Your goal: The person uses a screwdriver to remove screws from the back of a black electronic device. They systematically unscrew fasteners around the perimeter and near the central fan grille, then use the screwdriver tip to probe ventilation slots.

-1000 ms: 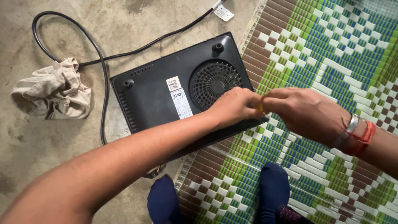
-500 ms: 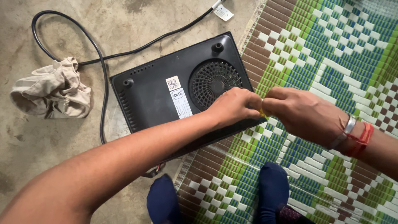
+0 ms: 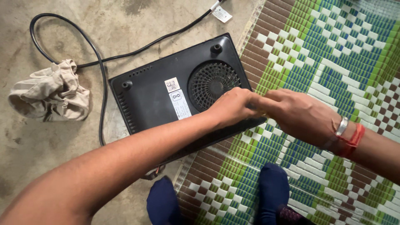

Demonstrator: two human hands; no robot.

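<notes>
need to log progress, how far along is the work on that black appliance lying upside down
Done: the black appliance lies underside up, half on the woven mat, its cord loose on the floor. In hand: the left hand and right hand meet at its near right corner, pinching something small and yellowish I can't make out. Left: the bottom cover looks closed, feet on.

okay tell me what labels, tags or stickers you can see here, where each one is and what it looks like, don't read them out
Small square white sticker with a dark code pattern: on the upturned black appliance, left of the round fan grille.
Tall white rectangular label with dark print: just below that sticker.
White paper tag: on the black cord, lying on the concrete floor at the top.
</notes>
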